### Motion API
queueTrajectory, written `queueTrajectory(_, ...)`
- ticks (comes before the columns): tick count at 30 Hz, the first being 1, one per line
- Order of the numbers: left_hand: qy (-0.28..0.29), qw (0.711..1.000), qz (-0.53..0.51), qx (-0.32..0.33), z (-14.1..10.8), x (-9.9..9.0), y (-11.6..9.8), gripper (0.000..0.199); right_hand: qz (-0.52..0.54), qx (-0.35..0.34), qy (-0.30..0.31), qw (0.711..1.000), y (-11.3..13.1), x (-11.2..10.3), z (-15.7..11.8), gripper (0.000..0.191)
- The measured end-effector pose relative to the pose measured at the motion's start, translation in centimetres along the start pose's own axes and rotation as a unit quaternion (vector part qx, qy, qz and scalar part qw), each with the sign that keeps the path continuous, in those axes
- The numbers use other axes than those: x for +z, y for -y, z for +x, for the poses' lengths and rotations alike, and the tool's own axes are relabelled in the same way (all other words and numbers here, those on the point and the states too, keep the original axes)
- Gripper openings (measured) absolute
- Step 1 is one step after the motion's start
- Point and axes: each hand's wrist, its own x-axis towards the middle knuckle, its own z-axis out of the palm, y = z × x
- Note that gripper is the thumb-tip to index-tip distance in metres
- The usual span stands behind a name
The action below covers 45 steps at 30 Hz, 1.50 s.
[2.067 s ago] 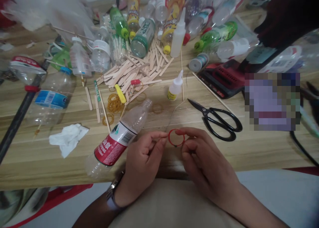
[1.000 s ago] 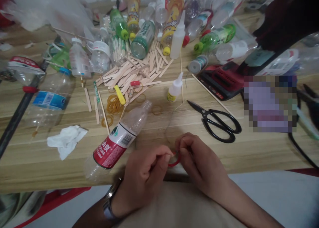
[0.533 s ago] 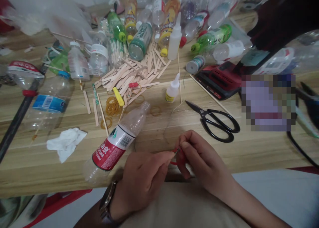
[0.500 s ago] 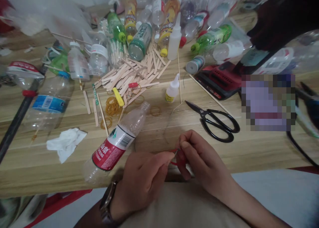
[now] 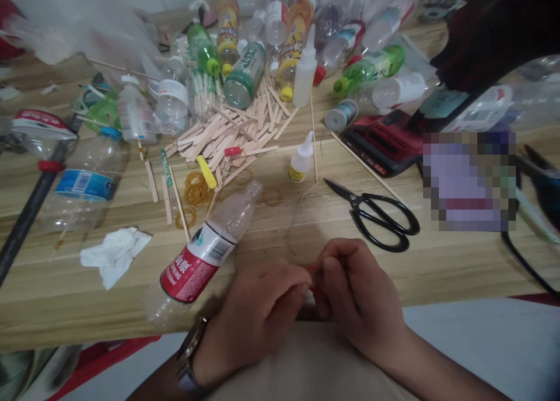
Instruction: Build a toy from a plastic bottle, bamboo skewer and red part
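Between my two hands, at the table's front edge, is a small red piece, mostly hidden by the fingers. My left hand, with a watch on its wrist, pinches the red piece from the left. On the other side my right hand has its fingers closed on the same piece. A clear bottle with a red label lies beside my left hand. Black scissors rest beyond my right hand, blades pointing left. A thin thread curves over the wood above the hands.
Wooden sticks lie piled mid-table, with rubber bands and a small glue bottle nearby. Many bottles crowd the back. A red and black power tool stands at right. A crumpled tissue lies at left.
My hands have drawn closer together, and less of the red piece shows between them. My left hand has shifted slightly right.
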Motion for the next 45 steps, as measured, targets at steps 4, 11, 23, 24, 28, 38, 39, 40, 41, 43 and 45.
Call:
queueTrajectory(4, -0.020, 0.998, -0.054, -0.038, 0.1, -0.1, -0.5, 0.017, -0.073, -0.065, -0.034, 0.995, -0.2, -0.1, -0.1, 0.019)
queueTrajectory(11, -0.021, 0.959, -0.208, -0.194, 0.6, 0.1, -1.0, 0.015, -0.075, -0.099, -0.003, 0.992, -0.7, -0.4, -0.2, 0.021)
queueTrajectory(23, -0.072, 0.860, -0.376, -0.338, 0.7, 0.6, -0.2, 0.011, -0.120, -0.194, 0.037, 0.973, 0.3, -0.8, 1.6, 0.020)
queueTrajectory(24, -0.070, 0.861, -0.374, -0.338, 0.8, 0.6, -0.2, 0.011, -0.120, -0.189, 0.038, 0.974, 0.3, -0.7, 1.6, 0.019)
queueTrajectory(28, -0.054, 0.820, -0.444, -0.358, 1.1, 0.5, 0.0, 0.016, -0.117, -0.175, 0.025, 0.977, 0.1, -0.5, 1.8, 0.019)
queueTrajectory(38, -0.026, 0.656, -0.636, -0.404, 1.8, -0.2, -0.4, 0.027, -0.160, -0.253, 0.036, 0.953, -1.2, -0.8, 1.8, 0.020)
queueTrajectory(39, -0.033, 0.658, -0.633, -0.407, 1.9, -0.2, -0.5, 0.028, -0.156, -0.266, 0.040, 0.950, -1.4, -0.8, 1.7, 0.020)
queueTrajectory(40, -0.044, 0.666, -0.622, -0.410, 1.9, -0.2, -0.6, 0.028, -0.148, -0.279, 0.043, 0.948, -1.5, -0.8, 1.6, 0.022)
queueTrajectory(41, -0.057, 0.676, -0.607, -0.413, 1.9, -0.1, -0.6, 0.029, -0.141, -0.291, 0.048, 0.945, -1.6, -0.7, 1.6, 0.024)
queueTrajectory(43, -0.085, 0.699, -0.580, -0.411, 1.9, 0.2, -0.6, 0.030, -0.136, -0.314, 0.055, 0.938, -1.4, -0.6, 1.6, 0.025)
queueTrajectory(45, -0.107, 0.736, -0.539, -0.396, 1.7, 0.6, -0.4, 0.026, -0.143, -0.319, 0.052, 0.935, -1.0, -0.5, 1.8, 0.021)
